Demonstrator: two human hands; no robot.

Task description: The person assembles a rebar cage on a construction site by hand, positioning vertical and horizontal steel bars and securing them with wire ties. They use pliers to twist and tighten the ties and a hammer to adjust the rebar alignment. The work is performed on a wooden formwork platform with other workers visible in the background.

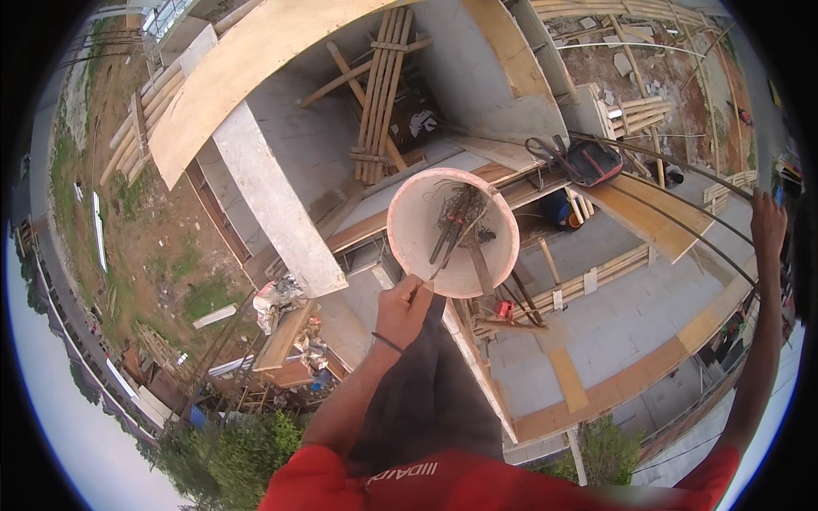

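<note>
My left hand (404, 313) is closed at the near rim of a pale pink plastic bucket (411, 220). Inside the bucket lie pincers with dark handles (454, 228), a tangle of tie wire (467, 201) and a flat strip (481, 266). Far out to the right, my arm is stretched out and my right hand (769, 223) is closed round the end of a dark steel bar (682, 167); its fingertips are partly hidden.
A dark bag (590, 162) rests on boards right of the bucket. Bamboo poles lashed together (381, 94) stand in the deep opening ahead. A concrete wall edge (277, 200), a plywood sheet (247, 64) and formwork surround me. Ground and trees (243, 464) lie far below left.
</note>
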